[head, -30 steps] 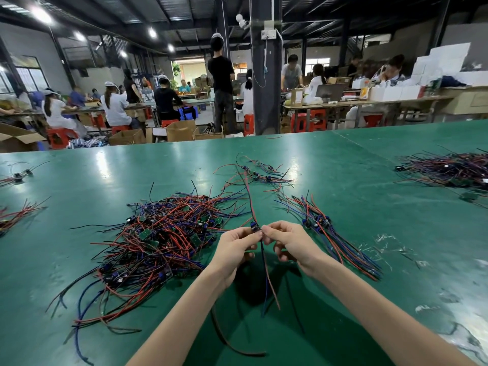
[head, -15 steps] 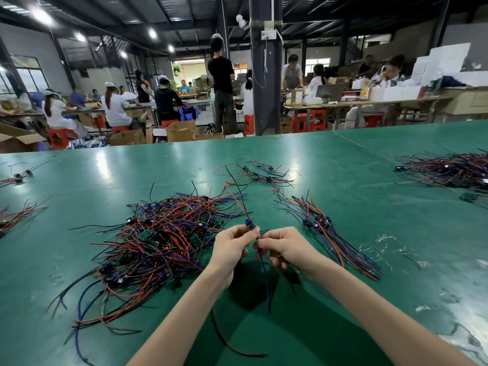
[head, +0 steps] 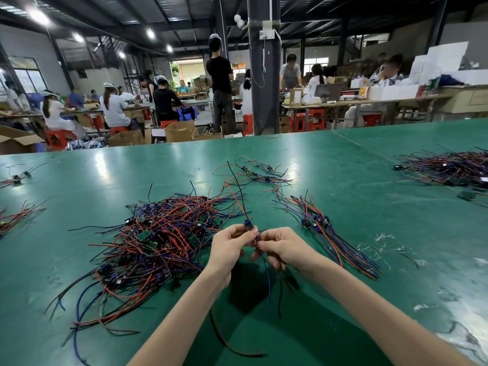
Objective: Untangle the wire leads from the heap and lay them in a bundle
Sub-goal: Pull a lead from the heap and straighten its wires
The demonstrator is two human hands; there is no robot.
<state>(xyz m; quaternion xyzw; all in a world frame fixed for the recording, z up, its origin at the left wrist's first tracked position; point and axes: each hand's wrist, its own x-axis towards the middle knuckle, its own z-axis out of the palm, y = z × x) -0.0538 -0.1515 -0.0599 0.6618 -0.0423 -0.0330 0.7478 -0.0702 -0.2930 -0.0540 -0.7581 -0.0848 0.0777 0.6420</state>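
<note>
A tangled heap of red, blue and black wire leads (head: 158, 239) with small green boards lies on the green table, left of my hands. A straightened bundle of leads (head: 330, 236) lies to the right. My left hand (head: 229, 247) pinches one lead's small blue part (head: 247, 224) between thumb and fingers. My right hand (head: 280, 247) pinches the same lead just below it. Its red and black wires rise away from me, and its blue and dark wires hang down between my wrists.
A small scatter of leads (head: 258, 175) lies farther back. Another heap (head: 449, 167) sits at the right edge, and a few leads (head: 15, 217) at the left edge. A loose dark wire (head: 232, 344) lies near the table front. People work at benches beyond.
The held lead's wires hanging below my hands have been drawn upward and look shorter. The red wire that hung down a second ago is no longer below my hands. Both hands stayed close together.
</note>
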